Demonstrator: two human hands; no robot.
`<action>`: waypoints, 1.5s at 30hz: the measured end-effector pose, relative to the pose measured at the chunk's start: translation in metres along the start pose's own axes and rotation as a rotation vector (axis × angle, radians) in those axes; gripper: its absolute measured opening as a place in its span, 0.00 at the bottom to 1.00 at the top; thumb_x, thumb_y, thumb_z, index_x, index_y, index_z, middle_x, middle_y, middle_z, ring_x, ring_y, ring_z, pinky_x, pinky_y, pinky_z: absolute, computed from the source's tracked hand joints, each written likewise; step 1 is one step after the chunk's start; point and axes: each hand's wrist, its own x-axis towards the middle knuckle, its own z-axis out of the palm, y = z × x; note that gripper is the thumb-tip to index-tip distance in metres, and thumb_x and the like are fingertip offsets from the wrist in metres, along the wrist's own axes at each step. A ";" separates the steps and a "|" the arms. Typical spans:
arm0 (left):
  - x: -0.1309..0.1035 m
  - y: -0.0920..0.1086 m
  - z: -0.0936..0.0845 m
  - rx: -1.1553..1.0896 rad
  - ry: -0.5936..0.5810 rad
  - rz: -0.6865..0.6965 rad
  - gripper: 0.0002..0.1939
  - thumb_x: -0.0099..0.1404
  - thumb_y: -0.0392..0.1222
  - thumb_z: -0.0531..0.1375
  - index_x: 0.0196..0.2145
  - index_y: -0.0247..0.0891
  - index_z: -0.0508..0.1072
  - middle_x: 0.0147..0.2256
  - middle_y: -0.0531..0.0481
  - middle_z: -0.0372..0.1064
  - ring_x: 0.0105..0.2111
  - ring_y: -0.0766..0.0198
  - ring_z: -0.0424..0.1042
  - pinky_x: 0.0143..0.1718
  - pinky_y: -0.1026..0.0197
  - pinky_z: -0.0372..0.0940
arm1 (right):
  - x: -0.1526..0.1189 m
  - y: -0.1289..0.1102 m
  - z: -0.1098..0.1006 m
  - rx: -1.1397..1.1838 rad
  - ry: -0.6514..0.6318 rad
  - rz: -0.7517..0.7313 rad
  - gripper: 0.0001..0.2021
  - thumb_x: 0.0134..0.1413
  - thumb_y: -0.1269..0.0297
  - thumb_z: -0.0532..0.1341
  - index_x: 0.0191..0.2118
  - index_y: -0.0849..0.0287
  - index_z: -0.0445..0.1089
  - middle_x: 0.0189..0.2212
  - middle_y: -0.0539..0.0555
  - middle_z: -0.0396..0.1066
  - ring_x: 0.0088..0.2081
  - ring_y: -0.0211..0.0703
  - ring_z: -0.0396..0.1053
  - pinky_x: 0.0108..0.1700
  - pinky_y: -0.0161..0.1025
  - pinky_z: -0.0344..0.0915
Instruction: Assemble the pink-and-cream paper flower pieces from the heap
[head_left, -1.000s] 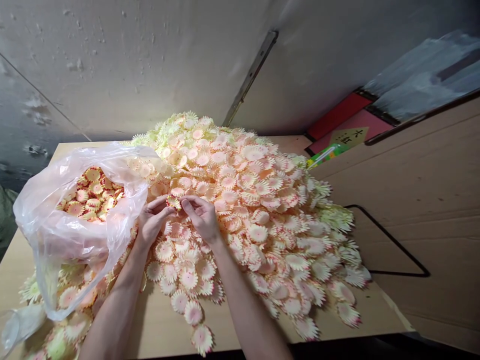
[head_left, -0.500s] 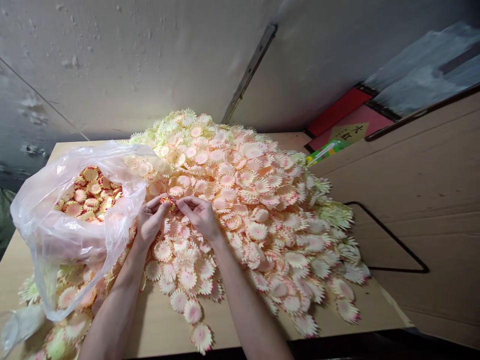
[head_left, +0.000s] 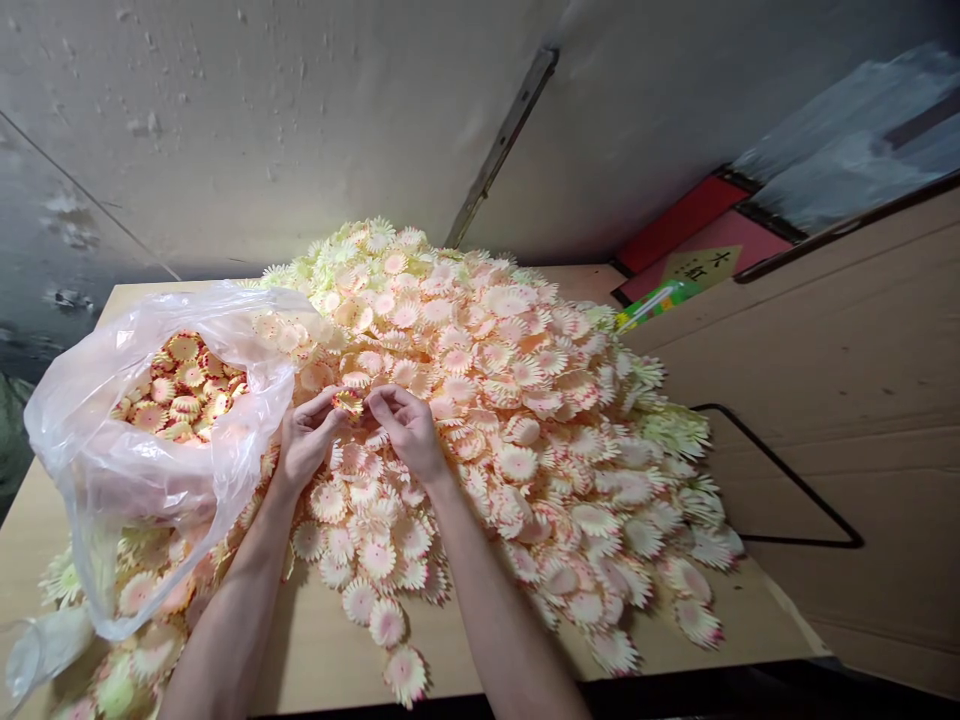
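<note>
My left hand (head_left: 306, 440) pinches a small artificial flower (head_left: 347, 402), yellow with a red fringed edge, between thumb and fingers. At the flower's right edge, the thumb and fingertips of my right hand (head_left: 409, 432) are pressed together on its rim. Both hands are over a large heap of pale pink and cream fringed flower petals (head_left: 517, 462). Left of my hands is a translucent plastic bag (head_left: 82, 440), its mouth spread wide. Inside it are many cupped yellow flowers with red edges (head_left: 187, 378), similar to the held one.
The heap covers much of a light wooden table (head_left: 337, 670). More petals lie under and in front of the bag. A clear plastic cup-like item (head_left: 46, 648) is at the near left. Cardboard (head_left: 840, 420) with a black wire loop (head_left: 787, 480) borders the right; a wall rises behind.
The flower in my fingers has turned so that more of its cupped face and red edge shows. My right fingertips have shifted slightly right; the view has moved a little.
</note>
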 end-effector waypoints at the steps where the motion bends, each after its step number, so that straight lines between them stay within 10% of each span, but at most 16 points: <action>1: 0.000 0.000 0.000 0.008 -0.022 0.006 0.21 0.55 0.47 0.72 0.46 0.37 0.81 0.47 0.43 0.79 0.45 0.54 0.78 0.47 0.60 0.72 | 0.000 0.000 0.000 0.013 0.012 0.016 0.16 0.50 0.49 0.70 0.34 0.56 0.70 0.29 0.51 0.75 0.30 0.39 0.74 0.36 0.37 0.73; 13: -0.002 0.010 0.005 0.002 -0.257 0.045 0.24 0.56 0.40 0.72 0.52 0.41 0.78 0.59 0.41 0.70 0.61 0.48 0.67 0.57 0.54 0.68 | 0.002 0.006 -0.005 0.177 -0.001 0.082 0.21 0.39 0.57 0.76 0.42 0.56 0.76 0.37 0.53 0.80 0.36 0.42 0.77 0.41 0.39 0.74; 22: -0.002 0.009 0.006 -0.027 -0.170 -0.012 0.24 0.49 0.37 0.75 0.46 0.40 0.80 0.49 0.43 0.78 0.48 0.55 0.77 0.51 0.56 0.72 | -0.005 -0.003 -0.002 -0.092 0.049 0.000 0.16 0.46 0.51 0.72 0.29 0.61 0.75 0.19 0.46 0.65 0.20 0.32 0.58 0.23 0.33 0.56; 45: -0.003 0.011 0.000 0.114 -0.126 -0.015 0.18 0.57 0.50 0.70 0.43 0.40 0.83 0.47 0.44 0.78 0.45 0.55 0.76 0.47 0.59 0.71 | -0.005 0.004 -0.002 -0.095 0.078 0.011 0.18 0.47 0.48 0.71 0.28 0.59 0.72 0.21 0.48 0.67 0.25 0.38 0.67 0.28 0.36 0.68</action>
